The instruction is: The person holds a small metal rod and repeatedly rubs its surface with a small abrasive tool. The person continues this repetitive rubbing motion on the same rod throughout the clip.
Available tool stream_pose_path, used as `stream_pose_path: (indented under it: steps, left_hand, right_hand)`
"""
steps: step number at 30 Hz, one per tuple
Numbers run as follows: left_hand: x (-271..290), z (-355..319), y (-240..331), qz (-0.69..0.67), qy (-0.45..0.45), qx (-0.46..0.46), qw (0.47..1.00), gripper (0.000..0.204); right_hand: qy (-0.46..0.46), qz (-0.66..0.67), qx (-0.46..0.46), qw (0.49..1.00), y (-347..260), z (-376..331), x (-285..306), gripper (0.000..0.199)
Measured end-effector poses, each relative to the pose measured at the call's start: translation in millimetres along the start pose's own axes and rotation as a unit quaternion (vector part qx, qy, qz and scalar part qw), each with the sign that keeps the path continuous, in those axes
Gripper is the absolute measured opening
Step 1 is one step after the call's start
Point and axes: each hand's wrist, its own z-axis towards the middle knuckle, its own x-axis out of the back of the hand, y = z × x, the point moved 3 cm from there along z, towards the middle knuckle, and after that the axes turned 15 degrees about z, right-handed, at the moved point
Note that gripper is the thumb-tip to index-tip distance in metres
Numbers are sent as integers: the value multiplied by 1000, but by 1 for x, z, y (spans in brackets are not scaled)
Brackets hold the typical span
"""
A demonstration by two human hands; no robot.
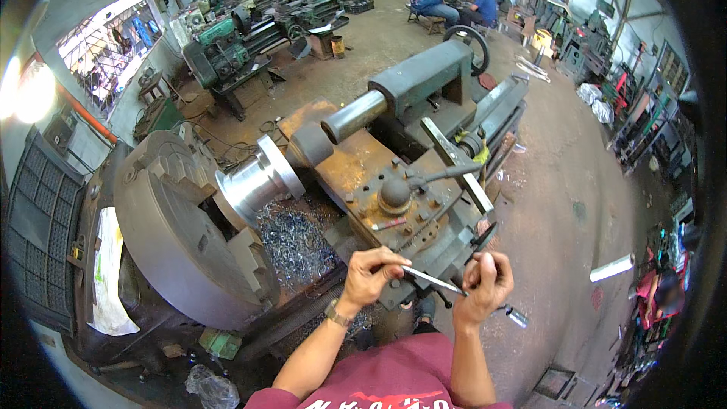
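Place: a machine workshop
Lathe chuck (163, 250): large, at left
Metal shavings (295, 246): strewn left of centre
Green machine (210, 51): upper left of frame

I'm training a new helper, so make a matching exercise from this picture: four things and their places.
Things:
1. slim rod
2. shiny workpiece
3. metal shavings
4. black handwheel

Places:
A. mounted in the chuck
B. at the tailstock's far end
C. between left hand and right hand
D. heaped below the workpiece

Pairs: 1-C, 2-A, 3-D, 4-B.
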Motion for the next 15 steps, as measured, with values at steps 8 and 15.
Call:
stream_pose_path:
  steps: [8,15]
  left_hand:
    - [-7,-4,2,-6,49,-12,999,13]
    - [-13,-4,2,-3,103,-23,994,13]
  right_hand:
    - [107,66,46,991,8,1,1,22]
    - [108,70,15,992,30,41,-9,19]
